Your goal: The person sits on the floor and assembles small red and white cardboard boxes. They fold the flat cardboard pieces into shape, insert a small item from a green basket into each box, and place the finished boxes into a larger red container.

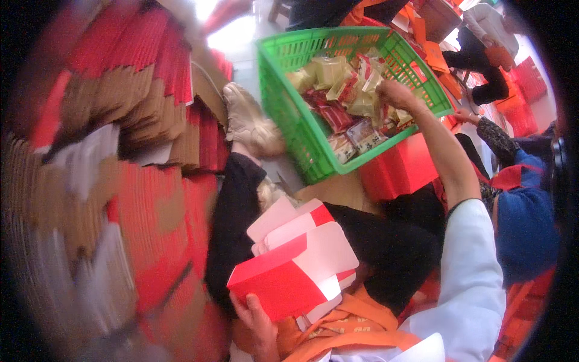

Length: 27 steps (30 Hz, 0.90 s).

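My left hand (256, 323) holds a red cardboard box (289, 268) with open white flaps on my lap, gripping its lower left corner. My right arm in a white sleeve stretches up and forward, and my right hand (395, 95) reaches into a green plastic crate (289, 114). The crate holds several wrapped snack packets (344, 99), red, yellow and clear. My fingers are down among the packets; whether they grip one is hidden.
Stacks of flattened red and brown cardboard boxes (145, 120) fill the left side. My shoe (247, 120) rests beside the crate. A red box (398, 169) sits under the crate's right edge. Another person in blue (525, 211) sits at right; others work farther back.
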{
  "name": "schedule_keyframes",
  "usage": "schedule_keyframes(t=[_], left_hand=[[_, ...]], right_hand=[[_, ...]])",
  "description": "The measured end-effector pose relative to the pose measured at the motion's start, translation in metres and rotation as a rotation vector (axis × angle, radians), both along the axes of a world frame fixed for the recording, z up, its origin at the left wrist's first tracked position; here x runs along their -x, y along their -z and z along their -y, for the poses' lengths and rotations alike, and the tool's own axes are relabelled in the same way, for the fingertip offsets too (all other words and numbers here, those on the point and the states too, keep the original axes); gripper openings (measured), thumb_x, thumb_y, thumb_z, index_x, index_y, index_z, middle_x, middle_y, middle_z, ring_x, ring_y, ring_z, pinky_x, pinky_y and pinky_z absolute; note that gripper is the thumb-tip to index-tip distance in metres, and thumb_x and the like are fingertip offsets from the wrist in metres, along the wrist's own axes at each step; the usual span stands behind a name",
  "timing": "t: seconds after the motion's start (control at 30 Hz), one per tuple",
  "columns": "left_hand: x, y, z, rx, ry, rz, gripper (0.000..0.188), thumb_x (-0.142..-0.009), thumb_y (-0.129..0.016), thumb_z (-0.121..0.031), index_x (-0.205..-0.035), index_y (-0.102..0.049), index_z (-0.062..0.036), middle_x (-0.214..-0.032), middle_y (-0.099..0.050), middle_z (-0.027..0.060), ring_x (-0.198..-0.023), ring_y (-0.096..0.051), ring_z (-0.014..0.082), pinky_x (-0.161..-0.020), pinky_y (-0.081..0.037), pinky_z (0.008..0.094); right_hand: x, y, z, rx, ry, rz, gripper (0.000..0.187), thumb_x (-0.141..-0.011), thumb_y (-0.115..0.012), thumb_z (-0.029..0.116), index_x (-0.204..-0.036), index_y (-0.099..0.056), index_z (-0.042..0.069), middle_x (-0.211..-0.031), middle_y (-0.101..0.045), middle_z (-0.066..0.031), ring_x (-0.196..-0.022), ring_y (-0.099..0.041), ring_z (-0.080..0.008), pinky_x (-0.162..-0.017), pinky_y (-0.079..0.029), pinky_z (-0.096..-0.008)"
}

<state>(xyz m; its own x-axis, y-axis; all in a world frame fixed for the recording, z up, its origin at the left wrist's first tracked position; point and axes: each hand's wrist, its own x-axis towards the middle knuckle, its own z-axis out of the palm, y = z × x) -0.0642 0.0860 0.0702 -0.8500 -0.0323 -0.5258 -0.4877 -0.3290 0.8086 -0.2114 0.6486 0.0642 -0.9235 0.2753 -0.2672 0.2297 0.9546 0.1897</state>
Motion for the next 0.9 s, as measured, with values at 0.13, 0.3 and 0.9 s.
schedule_keyframes(t=[0.13, 0.3, 0.9], left_hand=[[-0.001, -0.002, -0.005, 0.046, 0.060, -0.070, 0.053, -0.087, -0.052, -0.032, -0.125, -0.030, -0.0035, -0.113, -0.046, 0.0103, -0.099, -0.048, 0.0191, -0.085, -0.040, 0.0337], [-0.010, 0.011, -0.006, 0.149, -0.058, -0.142, 0.045, -0.089, -0.048, -0.026, -0.124, -0.031, -0.0032, -0.110, -0.047, 0.0092, -0.098, -0.047, 0.0187, -0.086, -0.039, 0.0329], [-0.052, 0.010, -0.020, 0.246, 0.057, -0.434, 0.043, -0.091, -0.042, -0.020, -0.125, -0.027, 0.0012, -0.118, -0.042, 0.0142, -0.106, -0.043, 0.0211, -0.091, -0.034, 0.0323]], right_hand=[[-0.025, -0.072, 0.032, 0.096, -0.182, -0.617, 0.015, -0.077, -0.055, 0.013, -0.088, -0.057, 0.003, -0.090, -0.058, -0.0138, -0.091, -0.053, -0.0312, -0.081, -0.041, -0.0375], [-0.083, -0.141, 0.137, 0.574, -0.044, -0.957, 0.014, -0.081, -0.052, 0.015, -0.086, -0.051, 0.002, -0.079, -0.051, -0.0061, -0.078, -0.049, -0.0165, -0.072, -0.040, -0.0293], [-0.210, -0.073, 0.315, 1.013, 0.057, -0.866, 0.008, -0.080, -0.048, 0.002, -0.087, -0.047, -0.001, -0.074, -0.054, -0.0171, -0.064, -0.057, -0.0259, -0.060, -0.046, -0.0322]])
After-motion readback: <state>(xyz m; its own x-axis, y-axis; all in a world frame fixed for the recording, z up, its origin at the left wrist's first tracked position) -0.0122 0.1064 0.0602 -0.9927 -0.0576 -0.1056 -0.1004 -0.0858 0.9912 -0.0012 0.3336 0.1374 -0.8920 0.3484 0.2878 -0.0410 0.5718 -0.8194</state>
